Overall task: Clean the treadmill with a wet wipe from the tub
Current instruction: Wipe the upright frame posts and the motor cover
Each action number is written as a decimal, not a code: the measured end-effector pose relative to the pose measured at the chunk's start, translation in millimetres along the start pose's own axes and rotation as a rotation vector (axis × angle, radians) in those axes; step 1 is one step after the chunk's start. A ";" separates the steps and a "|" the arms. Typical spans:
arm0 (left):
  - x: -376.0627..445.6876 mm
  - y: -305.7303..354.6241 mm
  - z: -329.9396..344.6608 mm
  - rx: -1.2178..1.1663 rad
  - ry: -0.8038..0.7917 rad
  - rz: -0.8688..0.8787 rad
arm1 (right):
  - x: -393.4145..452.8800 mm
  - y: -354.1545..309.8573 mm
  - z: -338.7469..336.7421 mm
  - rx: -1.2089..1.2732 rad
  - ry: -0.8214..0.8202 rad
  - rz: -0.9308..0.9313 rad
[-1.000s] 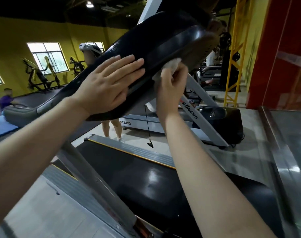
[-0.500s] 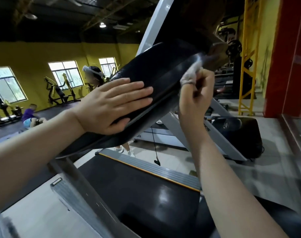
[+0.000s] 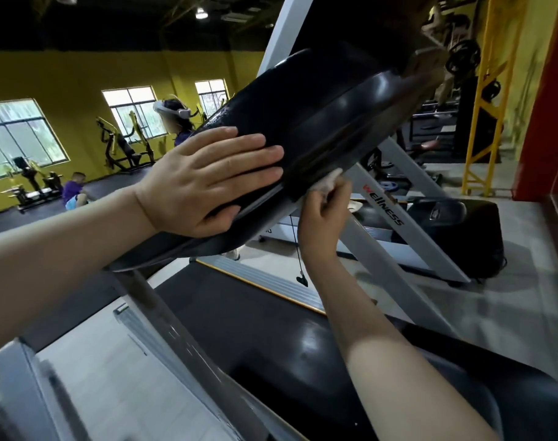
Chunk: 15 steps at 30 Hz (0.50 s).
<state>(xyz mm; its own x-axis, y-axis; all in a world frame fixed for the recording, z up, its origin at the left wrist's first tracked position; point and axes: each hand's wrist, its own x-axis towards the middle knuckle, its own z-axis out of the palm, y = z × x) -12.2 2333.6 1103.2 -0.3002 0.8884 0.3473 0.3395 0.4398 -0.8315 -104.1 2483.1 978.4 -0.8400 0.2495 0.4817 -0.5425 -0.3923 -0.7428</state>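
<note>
Wipe at the console's lower edge, right hand working, left hand bracing.

I see the treadmill console (image 3: 319, 122) running long from 8 o'clock up to 2 o'clock. My left hand (image 3: 204, 183) lies flat on its back, fingers straight. My right hand (image 3: 325, 208), the nearer to the work, pinches the wet wipe (image 3: 330, 179) against the underside; half a second ago it wiped higher, near the top rim.

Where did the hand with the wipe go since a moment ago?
The right hand, pinching the wet wipe, swept from the upper rim of the black treadmill console down along its edge to the lower underside. It never let go of the wipe. The left hand stayed pressed flat on the console's back, fingers straight.
</note>
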 end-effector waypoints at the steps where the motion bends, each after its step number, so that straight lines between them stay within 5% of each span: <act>1: -0.3 0.8 0.1 0.008 0.001 -0.004 | -1.8 10.7 2.7 -0.021 -0.004 0.171; 4: -0.3 2.2 1.1 0.023 0.000 -0.009 | -12.6 21.7 6.4 -0.061 -0.080 0.404; 9: 0.4 2.5 1.8 0.055 -0.018 -0.004 | -34.2 -0.1 18.1 0.192 -0.054 -0.018; 15: 0.8 4.3 1.3 0.074 -0.016 -0.013 | -64.5 42.8 37.0 0.017 -0.274 0.557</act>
<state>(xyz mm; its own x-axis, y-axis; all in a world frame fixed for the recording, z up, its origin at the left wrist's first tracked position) -12.2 2336.0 1099.4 -0.3183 0.8804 0.3515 0.2689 0.4394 -0.8571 -73.0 2417.5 932.7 -0.9643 -0.2324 0.1274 -0.0208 -0.4128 -0.9106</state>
